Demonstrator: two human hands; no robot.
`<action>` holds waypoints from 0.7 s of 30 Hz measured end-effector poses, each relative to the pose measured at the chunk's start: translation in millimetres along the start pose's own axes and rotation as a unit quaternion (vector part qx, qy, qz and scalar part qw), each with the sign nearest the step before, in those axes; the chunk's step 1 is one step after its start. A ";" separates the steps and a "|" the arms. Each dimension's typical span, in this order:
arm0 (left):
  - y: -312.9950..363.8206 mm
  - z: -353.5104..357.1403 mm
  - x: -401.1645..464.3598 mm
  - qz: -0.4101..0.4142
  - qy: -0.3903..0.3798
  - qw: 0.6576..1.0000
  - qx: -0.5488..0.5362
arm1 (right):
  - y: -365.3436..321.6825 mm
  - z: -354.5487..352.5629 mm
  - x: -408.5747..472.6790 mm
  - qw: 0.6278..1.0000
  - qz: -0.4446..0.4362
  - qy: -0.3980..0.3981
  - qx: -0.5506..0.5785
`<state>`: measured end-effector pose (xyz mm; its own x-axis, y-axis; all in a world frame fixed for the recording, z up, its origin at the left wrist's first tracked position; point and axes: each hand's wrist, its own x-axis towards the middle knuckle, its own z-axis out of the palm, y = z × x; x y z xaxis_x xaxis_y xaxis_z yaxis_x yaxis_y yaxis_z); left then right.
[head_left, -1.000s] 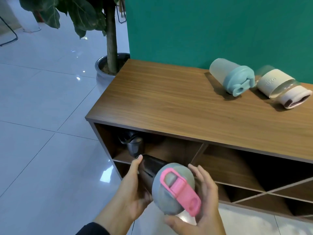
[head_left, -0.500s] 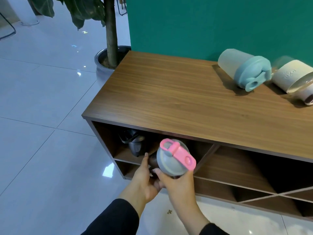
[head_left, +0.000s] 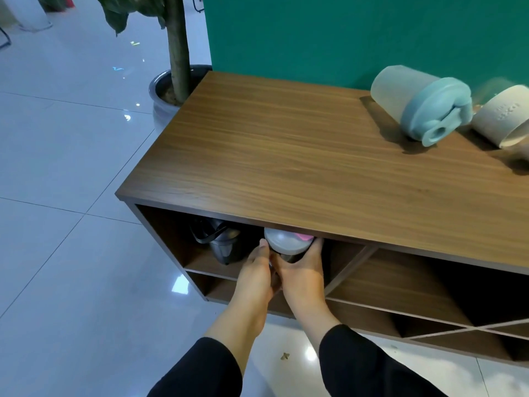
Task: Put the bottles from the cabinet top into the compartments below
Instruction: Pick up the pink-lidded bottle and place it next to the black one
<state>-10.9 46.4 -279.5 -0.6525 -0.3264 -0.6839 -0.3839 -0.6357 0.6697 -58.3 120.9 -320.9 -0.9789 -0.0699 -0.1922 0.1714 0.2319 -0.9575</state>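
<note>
Since a second ago both hands have carried the gray-lidded bottle (head_left: 287,243) up from in front of the cabinet and into the top left compartment (head_left: 197,253); half a second ago its lid was still wholly visible outside the opening, now the upper part is hidden under the cabinet top (head_left: 286,156).

Head view. Left hand (head_left: 255,275): fingers curled around the bottle's dark body from the left, thumb tip beside the lid edge. Right hand (head_left: 303,275): fingers wrapped around the body from the right and below, fingertips reaching just past the lid. Both hold the bottle; dark sleeves at the wrists. A sliver of the lid's pink strap (head_left: 304,237) shows right under the top's front edge.

Same compartment, left of the held bottle: a black bottle (head_left: 226,246) with a loop handle, standing on the shelf, near but apart from the left hand.

Cabinet top, right end: a frosted bottle with a teal lid (head_left: 420,107) lies on its side, lid toward the camera. Just beside it a clear bottle with a cream sleeve (head_left: 503,121), also lying down, cut off by the frame edge.

Potted plant (head_left: 177,81) at the cabinet's far left corner, on glossy white floor tiles (head_left: 57,196). Green wall (head_left: 315,32) behind.
</note>
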 end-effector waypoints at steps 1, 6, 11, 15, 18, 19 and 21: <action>0.6 1.2 -0.2 -0.003 0.002 1.000 -0.002 | -0.4 0.0 -0.4 1.000 0.005 0.000 -0.004; -1.8 1.0 -3.7 -0.019 0.028 0.999 -0.037 | 5.8 -9.4 -9.6 0.995 0.070 -0.063 -0.017; -9.6 -5.8 -12.9 -0.007 0.073 0.997 0.025 | 17.5 -46.7 -84.5 0.981 0.103 -0.137 -0.095; -8.6 1.8 -33.2 0.045 0.048 0.994 0.086 | -41.4 -104.5 -128.9 0.978 -0.058 -0.132 -0.153; -0.9 7.3 -47.3 0.077 0.041 0.991 0.103 | -112.3 -146.4 -113.5 0.954 -0.276 -0.004 -0.115; 1.0 10.0 -51.6 0.085 0.035 0.990 0.109 | -134.5 -157.9 -96.6 0.943 -0.312 0.056 -0.100; 4.4 14.8 -60.4 0.098 0.030 0.987 0.122 | -171.9 -174.0 -49.8 0.937 -0.319 0.135 -0.054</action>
<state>17.1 73.7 -231.0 -0.6927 -0.4726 -0.5448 -0.4048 -0.3703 0.8361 -58.4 253.4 -109.4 -0.8739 0.0161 0.4859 -0.4551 0.3243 -0.8293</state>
